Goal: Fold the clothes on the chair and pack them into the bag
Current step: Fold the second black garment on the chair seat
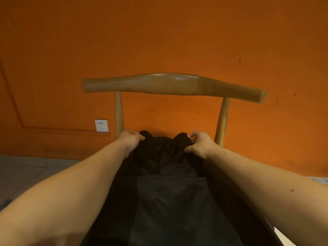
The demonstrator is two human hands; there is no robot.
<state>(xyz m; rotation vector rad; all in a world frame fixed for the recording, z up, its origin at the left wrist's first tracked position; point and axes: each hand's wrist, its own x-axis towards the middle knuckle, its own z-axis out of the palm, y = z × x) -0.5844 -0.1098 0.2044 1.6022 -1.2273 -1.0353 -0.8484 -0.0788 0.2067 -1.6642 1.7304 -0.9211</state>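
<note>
1. The garment (168, 201), a dark cloth, lies over the chair (174, 84) and hides the seat. Its long axis runs straight away from the person, from under the forearms out to the foot of the backrest.
2. The left hand (131, 140) pinches the far left corner, fingers and thumb curled on a raised peak of cloth. The right hand (199, 145) grips the far right corner in the same way.
3. The hands are apart and about level, with the garment's far edge slack between them. Both sit just in front of the backrest posts, and neither is plainly nearer to the cloth's end.
4. The free length therefore lies toward the person, so the fold likely means drawing the far edge back along the long axis. Both hands would have to travel evenly to keep that edge square.
5. The bag is not in view, so I cannot tell which way it lies.
</note>
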